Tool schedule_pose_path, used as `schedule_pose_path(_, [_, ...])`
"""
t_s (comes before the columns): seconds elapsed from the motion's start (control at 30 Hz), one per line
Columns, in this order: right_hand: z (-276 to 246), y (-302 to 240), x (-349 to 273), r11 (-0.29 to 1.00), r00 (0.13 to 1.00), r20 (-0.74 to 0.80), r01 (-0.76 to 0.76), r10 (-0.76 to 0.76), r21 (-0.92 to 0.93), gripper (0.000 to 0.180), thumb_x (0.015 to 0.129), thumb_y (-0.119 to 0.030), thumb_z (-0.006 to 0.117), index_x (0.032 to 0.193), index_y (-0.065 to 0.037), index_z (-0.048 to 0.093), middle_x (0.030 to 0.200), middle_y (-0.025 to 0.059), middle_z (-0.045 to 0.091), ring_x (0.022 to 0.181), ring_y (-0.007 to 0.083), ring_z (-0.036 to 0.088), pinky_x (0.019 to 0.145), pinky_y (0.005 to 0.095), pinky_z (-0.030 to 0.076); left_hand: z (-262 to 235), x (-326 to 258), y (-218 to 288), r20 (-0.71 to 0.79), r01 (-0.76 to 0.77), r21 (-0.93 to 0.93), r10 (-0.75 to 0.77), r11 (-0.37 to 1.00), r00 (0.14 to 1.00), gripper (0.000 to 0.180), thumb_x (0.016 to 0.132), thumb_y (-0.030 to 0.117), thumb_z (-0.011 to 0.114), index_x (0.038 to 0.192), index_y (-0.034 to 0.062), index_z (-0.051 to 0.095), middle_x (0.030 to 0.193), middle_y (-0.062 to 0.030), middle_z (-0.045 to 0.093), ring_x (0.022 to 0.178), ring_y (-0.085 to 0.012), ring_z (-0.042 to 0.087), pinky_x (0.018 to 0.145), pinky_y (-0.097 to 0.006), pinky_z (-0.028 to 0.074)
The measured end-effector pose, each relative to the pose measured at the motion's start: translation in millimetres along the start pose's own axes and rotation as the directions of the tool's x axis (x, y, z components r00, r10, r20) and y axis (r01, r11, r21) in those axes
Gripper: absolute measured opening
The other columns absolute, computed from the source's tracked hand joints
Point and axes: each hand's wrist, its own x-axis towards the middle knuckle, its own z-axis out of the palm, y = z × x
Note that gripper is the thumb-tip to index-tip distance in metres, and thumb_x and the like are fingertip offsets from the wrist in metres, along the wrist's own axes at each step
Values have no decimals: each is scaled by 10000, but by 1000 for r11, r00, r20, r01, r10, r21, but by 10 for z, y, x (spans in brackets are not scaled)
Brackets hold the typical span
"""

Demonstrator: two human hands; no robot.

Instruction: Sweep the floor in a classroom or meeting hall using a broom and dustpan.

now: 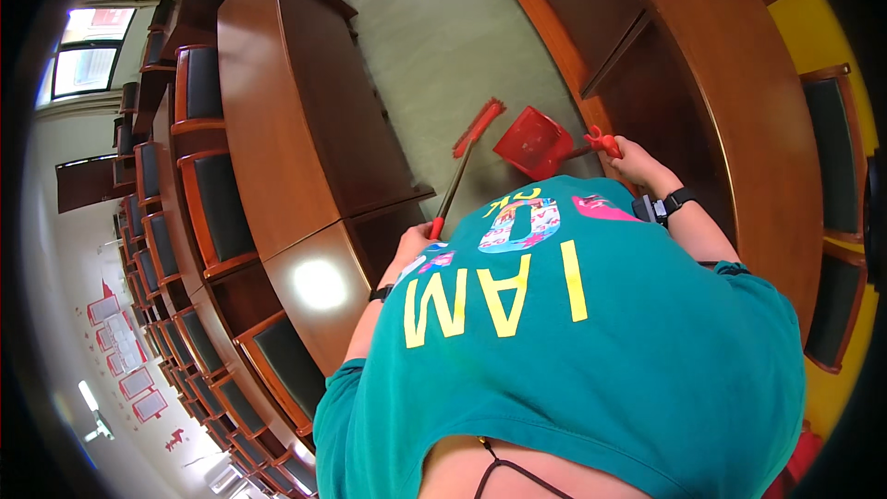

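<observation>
"So, what's at nine o'clock?"
"A dark-padded chair point(219, 208)."
"And the left hand point(411, 248)?"
"Its fingers curl around the broom point(455, 178); the red head point(479, 126) sits at one o'clock from that hand."
"Further right?"
"The red dustpan point(531, 142), near that head, at nine o'clock from the right hand point(640, 166), whose fingers grip its handle point(602, 141)."

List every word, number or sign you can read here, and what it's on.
Teal fabric shirt: large yellow capitals and one colourful patterned capital, upside down in this view; legible, but wording not copied.
Red-edged rectangular panels on the white wall: too small and blurred to read.
Red-bristled broom and red plastic dustpan: no text I can make out.
</observation>
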Motion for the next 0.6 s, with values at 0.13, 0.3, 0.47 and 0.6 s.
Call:
schedule_pose_path(0.13, [-70, 156, -57, 1000, 999, -28, 23, -23, -3, 271, 819, -164, 623, 1020, -12, 525, 961, 205, 607, 930, 360, 581, 791, 390, 451, -142, 204, 317, 43, -128, 287, 121, 949, 992, 562, 691, 92, 633, 1245, 57, 541, 1062, -190, 639, 988, -277, 629, 864, -346, 472])
schedule_pose_path(0.3, [9, 239, -220, 995, 987, -140, -72, 81, 72, 228, 840, -175, 596, 976, -15, 507, 874, 193, 605, 834, 308, 601, 725, 370, 462, -238, 453, 1227, 41, -204, 626, 230, 752, 972, 510, 741, 118, 551, 1250, 153, 541, 1086, -162, 627, 1026, -323, 586, 875, -407, 470])
schedule_pose_path(0.47, [110, 183, -341, 983, 962, -204, -171, 182, 71, 253, 831, -175, 598, 999, -8, 508, 923, 207, 608, 868, 327, 601, 755, 386, 465, -338, 1214, 1770, 124, -267, 757, 270, 597, 955, 462, 753, 129, 536, 1213, 161, 559, 1065, -150, 636, 1012, -316, 595, 848, -409, 480])
schedule_pose_path(0.6, [331, 134, -399, 957, 908, -311, -238, 280, 167, 322, 831, -166, 599, 1077, 17, 500, 987, 239, 600, 963, 348, 587, 828, 385, 453, -389, 1641, 2165, 227, -356, 802, 307, 479, 924, 412, 760, 132, 538, 1170, 140, 580, 1048, -139, 644, 981, -307, 612, 828, -405, 488])
